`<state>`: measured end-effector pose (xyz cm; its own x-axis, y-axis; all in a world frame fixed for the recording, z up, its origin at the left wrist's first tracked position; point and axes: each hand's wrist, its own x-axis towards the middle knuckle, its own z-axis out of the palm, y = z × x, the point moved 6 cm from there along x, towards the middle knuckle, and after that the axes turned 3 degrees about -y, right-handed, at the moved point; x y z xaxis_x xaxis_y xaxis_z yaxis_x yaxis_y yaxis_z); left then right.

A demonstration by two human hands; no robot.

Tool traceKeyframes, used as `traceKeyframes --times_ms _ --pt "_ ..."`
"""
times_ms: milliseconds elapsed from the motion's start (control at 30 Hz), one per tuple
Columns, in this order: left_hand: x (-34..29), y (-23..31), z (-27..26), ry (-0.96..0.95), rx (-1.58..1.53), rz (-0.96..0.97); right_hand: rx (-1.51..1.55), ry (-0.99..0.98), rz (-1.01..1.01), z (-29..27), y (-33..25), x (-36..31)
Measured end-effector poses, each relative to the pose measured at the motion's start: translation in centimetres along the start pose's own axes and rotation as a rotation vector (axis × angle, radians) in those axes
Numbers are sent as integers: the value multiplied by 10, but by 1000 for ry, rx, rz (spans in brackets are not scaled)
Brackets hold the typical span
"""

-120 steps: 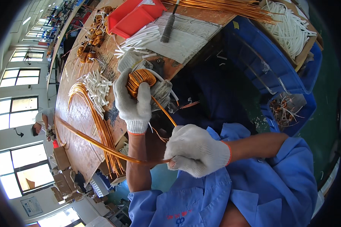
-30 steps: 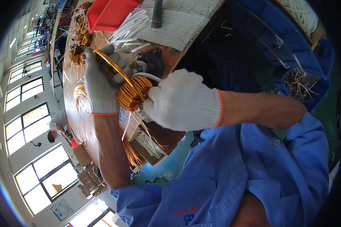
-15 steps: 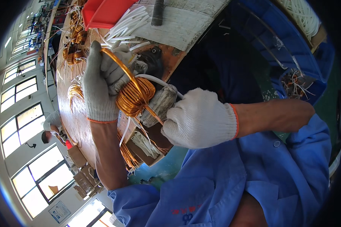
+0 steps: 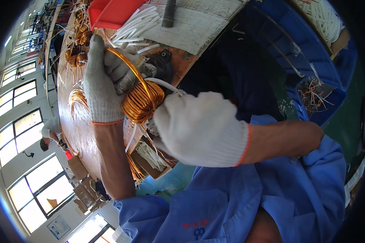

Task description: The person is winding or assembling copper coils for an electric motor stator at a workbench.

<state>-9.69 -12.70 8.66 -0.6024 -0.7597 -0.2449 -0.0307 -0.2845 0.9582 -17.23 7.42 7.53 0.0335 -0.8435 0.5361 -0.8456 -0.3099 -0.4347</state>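
Note:
My left hand (image 4: 99, 83), in a white knit glove, holds a toroidal coil (image 4: 142, 102) wound with shiny copper wire. Its thumb points up and its fingers curl behind a large loose wire loop (image 4: 127, 62) rising from the coil. At the coil's lower right edge, my gloved right hand (image 4: 202, 125) is closed, slightly blurred; it covers the wire tail it grips and most of the grey wrapped block behind. A white sleeve (image 4: 162, 83) arches from the coil towards the right hand.
On the bench (image 4: 71, 117) lie several copper coils (image 4: 79, 60), white tubes (image 4: 138, 24) and a red bin (image 4: 113, 14). A carton (image 4: 152, 162) of white pieces stands below the coil. Blue crates (image 4: 324, 60) are on the right. Another person (image 4: 50, 129) works far left.
My right hand has moved left, up against the coil, hiding the wire tail and most of the grey block. The loose loop bows slightly wider. My left hand has shifted slightly left.

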Motion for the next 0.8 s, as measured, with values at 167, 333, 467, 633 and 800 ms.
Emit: traceKeyframes --times_ms 167,333,467,633,800 --pt "1 1 8 34 2 16 -112 33 -38 11 -2 6" --pt "3 -2 3 17 6 -18 -230 21 -183 7 -3 10" --pt "7 2 -3 -125 -21 -36 -240 160 -239 20 -1 9" --pt "-8 11 6 -1 97 104 -37 93 -339 12 4 -9" --pt "-36 2 -26 -181 47 240 192 -42 -276 -24 -15 -78"
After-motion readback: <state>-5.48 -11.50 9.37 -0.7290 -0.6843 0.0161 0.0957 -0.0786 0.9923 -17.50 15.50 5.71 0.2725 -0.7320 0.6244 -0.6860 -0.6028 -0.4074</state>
